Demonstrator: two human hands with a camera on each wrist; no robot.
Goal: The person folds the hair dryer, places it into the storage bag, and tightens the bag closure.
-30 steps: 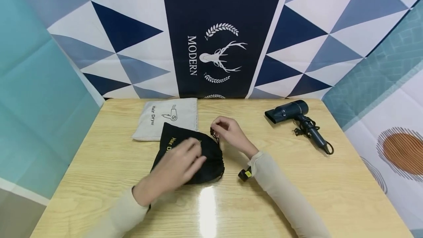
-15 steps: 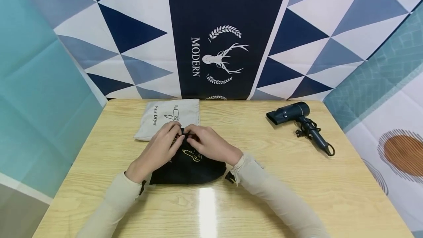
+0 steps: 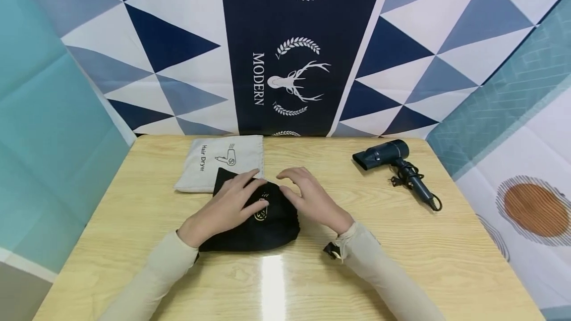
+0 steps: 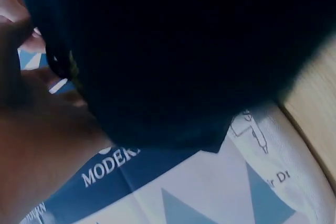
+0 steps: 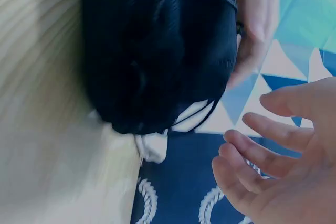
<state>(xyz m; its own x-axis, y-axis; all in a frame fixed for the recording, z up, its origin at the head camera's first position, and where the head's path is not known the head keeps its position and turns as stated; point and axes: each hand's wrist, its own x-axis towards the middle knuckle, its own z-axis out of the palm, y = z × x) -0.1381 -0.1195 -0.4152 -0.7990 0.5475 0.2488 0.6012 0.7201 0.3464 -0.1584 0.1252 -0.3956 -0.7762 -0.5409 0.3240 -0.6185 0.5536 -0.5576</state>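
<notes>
A black drawstring pouch [image 3: 276, 232], with a yellow hair dryer outline and lettering, lies mid-table. My left hand [image 3: 229, 204] rests on its left part, fingers loosely extended and covering some of the print. Near the pouch's far right side hovers my right hand [image 3: 310, 197]; the right wrist view shows its fingers [image 5: 257, 153] spread a little, apart from the cloth and with nothing in them. That view also shows the gathered end of the black pouch [image 5: 157, 66] with a dark cord. Dark cloth fills most of the left wrist view.
A light grey pouch [image 3: 192, 175] printed "Hair Dryer" lies behind the black one, partly under it. On the right is a dark hair dryer [image 3: 383, 155] with its cord wound round the handle. Patterned cloth walls [image 3: 187, 24] border the wooden table [image 3: 357, 271].
The right hand let go of the drawstring, met the left hand at the pouch's far edge, then drew back to the right. The left hand now lies on the pouch, which stays about in place.
</notes>
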